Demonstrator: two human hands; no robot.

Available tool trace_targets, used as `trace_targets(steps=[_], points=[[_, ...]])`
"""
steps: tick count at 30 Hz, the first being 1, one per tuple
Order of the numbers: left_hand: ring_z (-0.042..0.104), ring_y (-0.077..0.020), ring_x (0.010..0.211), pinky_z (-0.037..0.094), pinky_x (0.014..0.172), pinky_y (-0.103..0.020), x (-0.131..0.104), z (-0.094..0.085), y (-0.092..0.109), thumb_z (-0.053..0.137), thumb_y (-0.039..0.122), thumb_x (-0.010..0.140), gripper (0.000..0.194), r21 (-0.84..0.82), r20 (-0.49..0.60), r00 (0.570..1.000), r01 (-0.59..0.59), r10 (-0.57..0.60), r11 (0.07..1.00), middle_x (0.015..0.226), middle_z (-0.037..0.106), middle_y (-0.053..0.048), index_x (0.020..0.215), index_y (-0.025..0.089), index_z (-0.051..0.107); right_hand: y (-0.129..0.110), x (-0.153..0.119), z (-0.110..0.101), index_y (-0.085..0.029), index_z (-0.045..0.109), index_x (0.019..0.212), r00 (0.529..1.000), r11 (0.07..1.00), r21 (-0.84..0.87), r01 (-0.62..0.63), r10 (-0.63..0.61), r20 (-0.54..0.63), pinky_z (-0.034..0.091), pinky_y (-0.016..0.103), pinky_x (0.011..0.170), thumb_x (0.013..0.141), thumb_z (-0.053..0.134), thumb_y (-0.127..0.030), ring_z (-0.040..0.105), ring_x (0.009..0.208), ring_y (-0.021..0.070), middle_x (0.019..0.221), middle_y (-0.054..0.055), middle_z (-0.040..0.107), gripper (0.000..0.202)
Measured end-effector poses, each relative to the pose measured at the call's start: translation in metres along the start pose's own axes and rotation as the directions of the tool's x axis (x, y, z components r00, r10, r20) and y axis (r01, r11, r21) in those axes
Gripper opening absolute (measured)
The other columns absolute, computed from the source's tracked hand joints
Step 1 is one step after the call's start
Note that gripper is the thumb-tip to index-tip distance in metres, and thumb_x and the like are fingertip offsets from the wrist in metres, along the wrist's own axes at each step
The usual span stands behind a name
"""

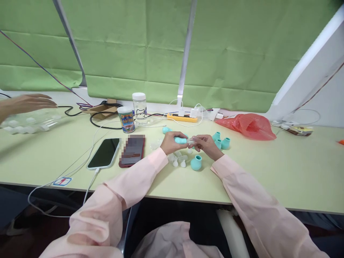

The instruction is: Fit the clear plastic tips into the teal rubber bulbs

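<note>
Between the fingers of my left hand (170, 142) is a teal squeeze bulb (180, 140), lying sideways with its neck to the right. My right hand (206, 144) pinches a small clear plastic piece (190, 141) at that neck; how far it is seated I cannot tell. Just below my hands stands a single teal bulb (196, 163), open mouth up. Several more teal bulbs (225, 143) are grouped beside my right hand, and another bulb (166, 130) lies behind my left. Small clear and white plastic pieces (179, 159) are scattered under my hands.
To the left lie a charging phone (104, 154) and a red-cased phone (132, 151). Behind them are a printed tub (126, 119) and a clear jar (139, 106). A yellow power strip (182, 118) and red bag (245, 126) line the back. Another person's hand (29, 104) is over clear packaging (32, 123).
</note>
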State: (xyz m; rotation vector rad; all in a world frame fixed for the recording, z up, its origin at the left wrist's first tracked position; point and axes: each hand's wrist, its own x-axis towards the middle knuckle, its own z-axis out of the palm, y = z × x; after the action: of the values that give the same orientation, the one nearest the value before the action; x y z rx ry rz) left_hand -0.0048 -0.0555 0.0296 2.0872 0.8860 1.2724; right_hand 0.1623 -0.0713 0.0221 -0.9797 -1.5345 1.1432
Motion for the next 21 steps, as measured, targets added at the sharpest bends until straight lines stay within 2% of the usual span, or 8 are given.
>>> trace_targets(steps=[2,4,7,10,12,14,17,21], points=[[0.054,-0.0115,0.063,0.043,0.062,-0.022,0.001,-0.001,-0.002,0.062,0.026,0.051,0.023,0.028,-0.066,0.998,0.020,-0.018,0.999,0.067,0.061,-0.002,0.069,0.012,0.062,0.000,0.001,-0.002,-0.012,0.058,0.079,0.999,0.993,-0.119,0.016,-0.021,-0.043,0.033,0.024,0.039,0.068,0.048,-0.047,0.040,0.035,0.0072,0.056,0.006,0.061,0.038],[0.054,-0.0116,0.062,0.043,0.063,-0.023,0.001,-0.003,-0.005,0.062,0.025,0.051,0.022,0.056,-0.125,0.991,0.062,-0.055,0.996,0.065,0.061,-0.001,0.069,0.013,0.063,0.005,0.002,-0.004,-0.012,0.059,0.084,0.990,0.934,-0.352,0.057,-0.097,-0.099,0.035,0.024,0.040,0.066,0.050,-0.048,0.042,0.035,0.0087,0.048,0.003,0.058,0.042],[0.054,-0.0119,0.062,0.043,0.062,-0.023,0.002,-0.002,-0.009,0.063,0.025,0.049,0.022,0.062,-0.157,0.981,0.123,-0.112,0.990,0.064,0.061,-0.001,0.067,0.013,0.063,0.017,0.005,-0.006,-0.012,0.063,0.074,0.980,0.701,-0.709,0.076,-0.185,-0.078,0.037,0.024,0.045,0.056,0.060,-0.044,0.047,0.041,0.0113,0.044,0.002,0.054,0.036],[0.053,-0.0103,0.055,0.044,0.053,-0.023,0.003,0.000,-0.013,0.064,0.024,0.048,0.023,-0.014,-0.112,0.975,0.189,-0.190,0.982,0.064,0.060,-0.002,0.068,0.012,0.063,0.026,0.008,-0.007,-0.014,0.063,0.057,0.992,0.553,-0.828,0.095,-0.122,0.033,0.039,0.026,0.049,0.056,0.060,-0.036,0.052,0.047,0.0137,0.047,0.003,0.057,0.022],[0.051,-0.0085,0.048,0.043,0.046,-0.021,0.003,0.001,-0.017,0.064,0.023,0.048,0.025,-0.096,-0.065,0.964,0.252,-0.259,0.963,0.063,0.058,-0.002,0.070,0.011,0.062,0.024,0.008,-0.009,-0.014,0.061,0.051,0.993,0.592,-0.799,0.105,-0.108,0.051,0.040,0.026,0.049,0.057,0.059,-0.033,0.053,0.048,0.0142,0.049,0.004,0.058,0.020],[0.049,-0.0072,0.045,0.042,0.042,-0.021,0.004,0.002,-0.019,0.065,0.021,0.048,0.026,-0.173,-0.023,0.949,0.305,-0.313,0.937,0.061,0.057,-0.002,0.070,0.010,0.061,0.017,0.007,-0.011,-0.013,0.061,0.055,0.994,0.732,-0.677,0.077,-0.111,-0.007,0.042,0.026,0.047,0.058,0.059,-0.035,0.052,0.046,0.0136,0.051,0.005,0.059,0.022],[0.047,-0.0063,0.041,0.041,0.040,-0.020,0.006,0.002,-0.019,0.066,0.017,0.046,0.024,-0.267,0.034,0.932,0.356,-0.361,0.895,0.053,0.053,0.000,0.068,0.008,0.059,0.003,0.003,-0.014,-0.012,0.063,0.069,0.991,0.928,-0.370,0.042,-0.087,-0.106,0.045,0.026,0.046,0.058,0.061,-0.037,0.053,0.046,0.0124,0.060,0.006,0.062,0.028],[0.047,-0.0063,0.039,0.041,0.040,-0.020,0.005,0.001,-0.012,0.066,0.013,0.047,0.023,-0.376,0.119,0.916,0.399,-0.383,0.837,0.045,0.050,0.002,0.067,0.006,0.058,-0.007,-0.003,-0.016,-0.012,0.064,0.076,0.996,0.990,-0.126,0.055,-0.063,-0.061,0.049,0.028,0.054,0.059,0.063,-0.035,0.056,0.053,0.0130,0.068,0.007,0.063,0.029]])
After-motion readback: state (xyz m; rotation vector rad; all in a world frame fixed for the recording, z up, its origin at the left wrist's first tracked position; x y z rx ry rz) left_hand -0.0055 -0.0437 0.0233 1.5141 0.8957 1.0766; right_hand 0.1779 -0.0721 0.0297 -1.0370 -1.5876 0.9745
